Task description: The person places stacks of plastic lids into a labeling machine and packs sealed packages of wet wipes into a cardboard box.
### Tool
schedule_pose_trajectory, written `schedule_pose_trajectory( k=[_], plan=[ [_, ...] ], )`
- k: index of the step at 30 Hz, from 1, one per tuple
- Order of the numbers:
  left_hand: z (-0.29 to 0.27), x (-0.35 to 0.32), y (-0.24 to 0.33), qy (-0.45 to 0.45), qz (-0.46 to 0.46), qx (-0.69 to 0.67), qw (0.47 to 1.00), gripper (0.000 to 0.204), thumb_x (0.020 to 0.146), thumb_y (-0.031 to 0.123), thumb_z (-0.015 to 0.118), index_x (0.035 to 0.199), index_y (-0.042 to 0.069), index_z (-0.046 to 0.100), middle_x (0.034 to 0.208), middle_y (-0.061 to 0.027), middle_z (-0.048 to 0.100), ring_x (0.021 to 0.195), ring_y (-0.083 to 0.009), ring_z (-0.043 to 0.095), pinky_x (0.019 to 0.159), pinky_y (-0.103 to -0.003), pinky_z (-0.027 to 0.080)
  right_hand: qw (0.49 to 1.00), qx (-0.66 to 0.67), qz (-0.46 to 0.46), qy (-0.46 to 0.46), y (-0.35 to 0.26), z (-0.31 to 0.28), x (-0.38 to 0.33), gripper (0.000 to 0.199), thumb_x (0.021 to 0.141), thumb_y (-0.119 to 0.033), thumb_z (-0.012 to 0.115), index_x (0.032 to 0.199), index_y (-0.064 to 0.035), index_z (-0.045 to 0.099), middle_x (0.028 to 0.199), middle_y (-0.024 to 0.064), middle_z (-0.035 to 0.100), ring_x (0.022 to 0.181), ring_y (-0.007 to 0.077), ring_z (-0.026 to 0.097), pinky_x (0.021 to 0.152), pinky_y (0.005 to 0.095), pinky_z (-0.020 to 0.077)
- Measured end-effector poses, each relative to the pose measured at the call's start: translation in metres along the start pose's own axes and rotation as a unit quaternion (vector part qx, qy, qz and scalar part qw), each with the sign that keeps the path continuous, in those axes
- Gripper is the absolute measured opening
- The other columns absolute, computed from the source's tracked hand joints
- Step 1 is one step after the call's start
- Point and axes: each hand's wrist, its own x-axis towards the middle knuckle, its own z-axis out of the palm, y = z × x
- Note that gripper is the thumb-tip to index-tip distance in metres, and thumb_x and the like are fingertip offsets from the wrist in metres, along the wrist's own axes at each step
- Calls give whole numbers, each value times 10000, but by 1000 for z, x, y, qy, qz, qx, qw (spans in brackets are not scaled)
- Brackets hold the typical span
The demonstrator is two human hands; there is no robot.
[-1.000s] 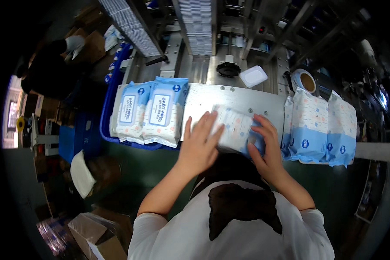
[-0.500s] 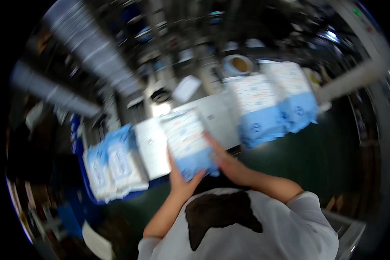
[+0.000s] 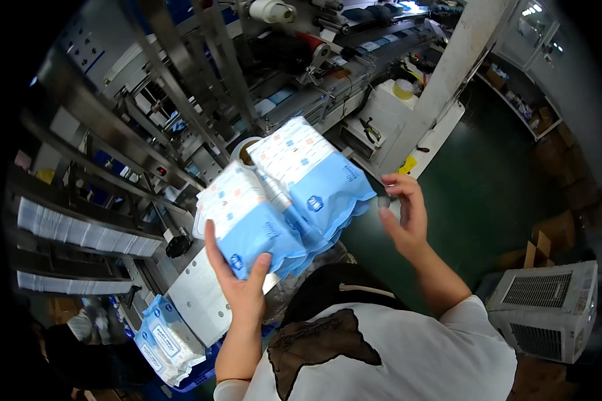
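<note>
Pack was in the left hand, right hand out wide!
And there it was, blue and white, tilted at the left of a cluster, right beside its neighbouring packs at one end of the metal counter. The left hand's fingers lay along its edge, thumb on the blue part; the right hung just beside the cluster, thumb and fingers apart. Down at the other end, labelled packs lay near a blue basket.
</note>
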Motion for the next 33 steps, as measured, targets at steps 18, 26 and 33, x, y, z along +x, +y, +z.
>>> schedule_pose_trajectory(
  k=[18,26,33],
  plan=[
    [10,18,-14,-4,-23,-52,998,1017,821,753,421,1499,57,119,1523,-171,213,1393,-320,265,1132,-460,229,815,508,224,-165,52,-28,40,191,867,-47,613,1014,-50,490,1306,194,486,1225,253,478,1035,392,376],
    [25,24,-26,144,-214,-195,946,790,930,605,383,1460,36,244,1468,-178,328,1330,-287,379,1078,-430,345,844,444,201,-222,57,-31,37,196,876,-137,597,982,-78,443,1287,225,531,1148,298,554,1010,392,391],
    [34,47,-31,112,-246,-186,945,718,943,521,416,1450,33,274,1431,-171,377,1292,-273,420,1052,-410,374,843,465,222,-156,87,-10,71,612,921,-415,500,1399,-153,222,1516,252,227,1428,351,190,1128,481,126]
  ],
)
